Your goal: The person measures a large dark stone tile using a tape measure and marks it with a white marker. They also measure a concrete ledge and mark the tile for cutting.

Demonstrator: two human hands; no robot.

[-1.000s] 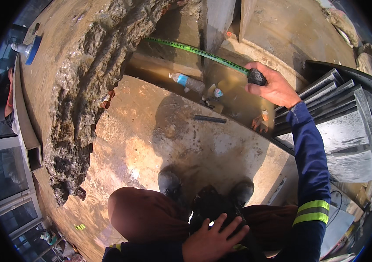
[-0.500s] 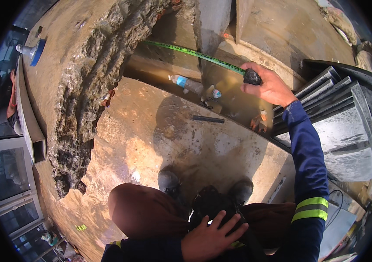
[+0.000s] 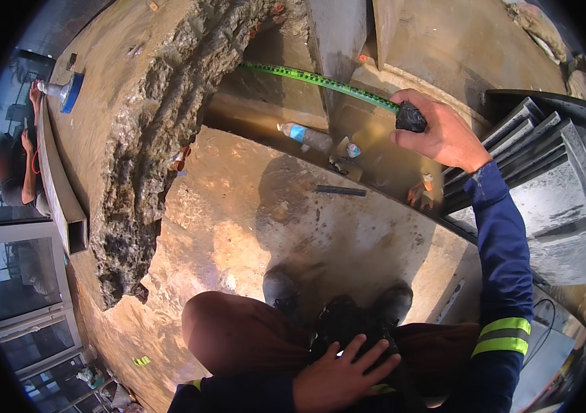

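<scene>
The biggest thing before me is the wet concrete slab (image 3: 355,230) under the person's boots. Along its left side runs a thick, jagged mass of broken concrete (image 3: 145,158), and beyond the slab's far edge lies muddy water (image 3: 382,155). On the right leans a stack of grey metal sections (image 3: 561,213). Far to the left, a co-worker's arm (image 3: 29,182) shows beside a hollow square tube (image 3: 59,180).

The tape measure (image 3: 411,118) is on the far right side, above the water, its green blade (image 3: 320,81) drawn out leftward to the broken concrete; I can't tell how its far end is fixed. The right hand (image 3: 441,131) grasps the black case between thumb and fingers. Nearest me, the left hand (image 3: 338,377) rests over the lap, fingers spread, gripping nothing that I can see.

A blue-labelled bottle (image 3: 311,138) lies beyond the slab's edge; a short dark strip (image 3: 340,191) lies on the slab.
</scene>
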